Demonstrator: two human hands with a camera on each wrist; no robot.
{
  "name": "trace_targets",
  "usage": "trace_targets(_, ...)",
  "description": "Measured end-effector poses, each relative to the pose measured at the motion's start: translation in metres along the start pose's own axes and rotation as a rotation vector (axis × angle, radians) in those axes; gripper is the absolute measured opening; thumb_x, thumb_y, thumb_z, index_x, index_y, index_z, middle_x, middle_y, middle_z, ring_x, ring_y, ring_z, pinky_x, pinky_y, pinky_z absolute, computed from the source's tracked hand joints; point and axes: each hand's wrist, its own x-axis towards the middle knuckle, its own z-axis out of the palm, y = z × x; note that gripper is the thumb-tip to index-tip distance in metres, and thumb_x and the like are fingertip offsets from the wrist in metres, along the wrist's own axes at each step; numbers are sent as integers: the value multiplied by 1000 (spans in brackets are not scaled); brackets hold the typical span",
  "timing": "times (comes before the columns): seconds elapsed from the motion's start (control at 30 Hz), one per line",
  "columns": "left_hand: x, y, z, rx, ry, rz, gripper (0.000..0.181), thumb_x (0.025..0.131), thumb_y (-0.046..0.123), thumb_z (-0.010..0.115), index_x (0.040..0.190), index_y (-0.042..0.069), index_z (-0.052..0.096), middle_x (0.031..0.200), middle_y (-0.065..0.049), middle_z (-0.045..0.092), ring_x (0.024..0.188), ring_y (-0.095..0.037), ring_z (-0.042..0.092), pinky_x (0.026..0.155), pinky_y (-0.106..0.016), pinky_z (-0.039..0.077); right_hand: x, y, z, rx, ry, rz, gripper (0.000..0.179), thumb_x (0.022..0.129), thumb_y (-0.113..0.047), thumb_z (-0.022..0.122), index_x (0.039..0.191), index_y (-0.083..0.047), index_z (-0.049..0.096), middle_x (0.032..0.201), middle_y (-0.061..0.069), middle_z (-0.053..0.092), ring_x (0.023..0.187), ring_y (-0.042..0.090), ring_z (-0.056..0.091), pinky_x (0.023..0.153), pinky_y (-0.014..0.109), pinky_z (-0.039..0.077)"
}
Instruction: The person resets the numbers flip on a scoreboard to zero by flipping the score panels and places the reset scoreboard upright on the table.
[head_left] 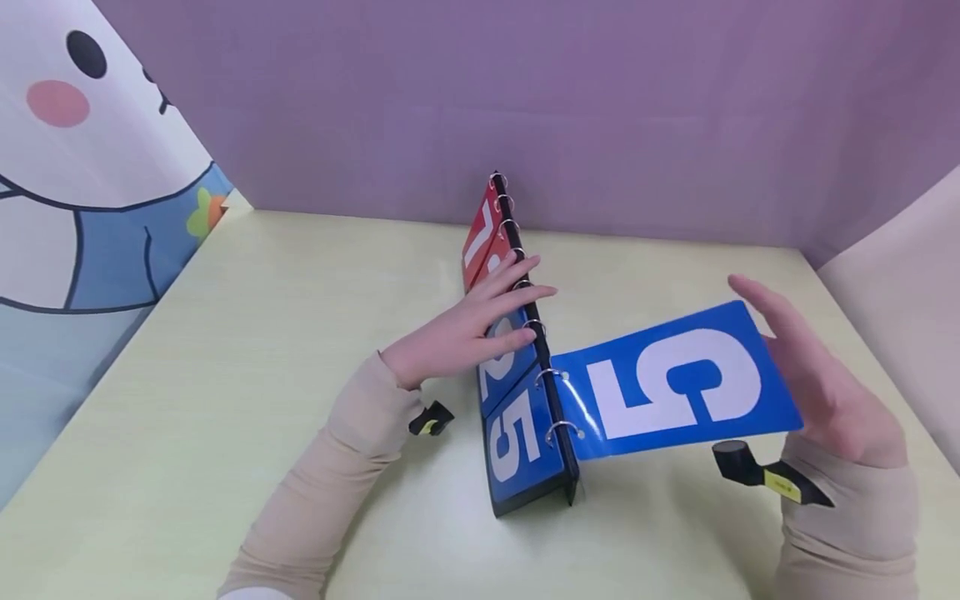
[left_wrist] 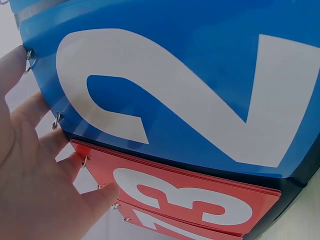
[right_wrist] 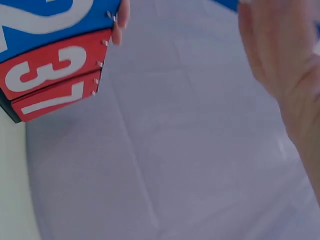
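A flip scoreboard stands like a tent on the table, with number cards hung from metal rings along its black top edge. My left hand lies across that edge near the middle, fingers spread and fairly straight. In the left wrist view it touches the ring side beside a blue 2 card and a red 3 card. A blue 5 card is flipped out to the right, still on its rings. At the card's outer end is my right hand, straight fingers against it; the card hides part of that hand.
The pale tabletop meets a purple cloth backdrop behind the scoreboard. A printed cartoon cloth hangs at the left, and a pale wall stands at the right. Black wrist cameras are strapped to both wrists.
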Motion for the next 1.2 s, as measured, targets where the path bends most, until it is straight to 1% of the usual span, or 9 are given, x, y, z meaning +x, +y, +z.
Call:
trace_targets(0.1,1,0,0,-1,4,7,53,95,31,53,145,24,38,160,6,4,147,-14,-7,111,-58,25,4,-7,22,-85,69,46,105,82,-12,71,152,-12,-7,141,16,30,125,20,41,84,27,54)
trace_targets(0.2,1,0,1,-4,4,6,53,94,31,54,145,23,39,160,5,4,147,-14,-7,111,-58,25,12,-15,43,-87,127,120,113,72,22,64,152,-13,-9,139,15,31,122,20,42,87,26,52)
trace_targets(0.27,0,0,0,-9,6,1,53,95,31,54,145,23,39,160,5,4,147,-14,-7,112,-58,24,19,-18,53,-93,157,133,119,64,34,57,152,-14,-6,139,13,32,120,18,44,86,25,52)
trace_targets(0.53,2,0,1,-19,13,-1,53,95,32,54,145,24,39,160,6,4,147,-13,-6,112,-55,25,42,-8,85,-305,313,2,106,63,28,66,148,-4,12,153,11,27,123,16,42,89,18,50)
trace_targets(0.63,3,2,2,-24,10,-4,54,94,32,55,145,23,39,160,5,5,147,-13,-5,112,-55,27,43,-2,94,-415,322,28,108,63,22,72,149,-7,14,152,7,30,123,11,44,91,13,46)
trace_targets(0.7,4,3,3,-26,6,-7,54,94,33,55,145,23,39,160,5,5,147,-12,-6,112,-54,27,42,2,98,-409,314,44,109,63,21,72,150,-7,12,153,7,28,121,10,47,90,14,48)
trace_targets(0.87,6,4,3,-32,-3,-5,54,94,33,55,145,23,39,160,5,5,147,-11,-7,113,-55,25,39,10,111,-333,322,114,94,73,23,64,148,-10,18,143,1,42,114,8,55,86,20,52)
trace_targets(1.07,5,4,3,-27,1,-1,53,94,32,54,145,22,39,160,5,4,147,-12,-7,114,-56,22,52,16,128,-480,338,-95,74,73,22,62,139,7,31,132,7,52,110,11,57,90,19,51)
trace_targets(1.2,5,2,2,-15,-10,16,55,95,32,54,146,22,37,160,5,3,147,-11,-9,115,-55,20,59,17,136,-658,395,-204,56,85,-2,66,132,13,39,128,10,55,110,13,57,91,18,49)
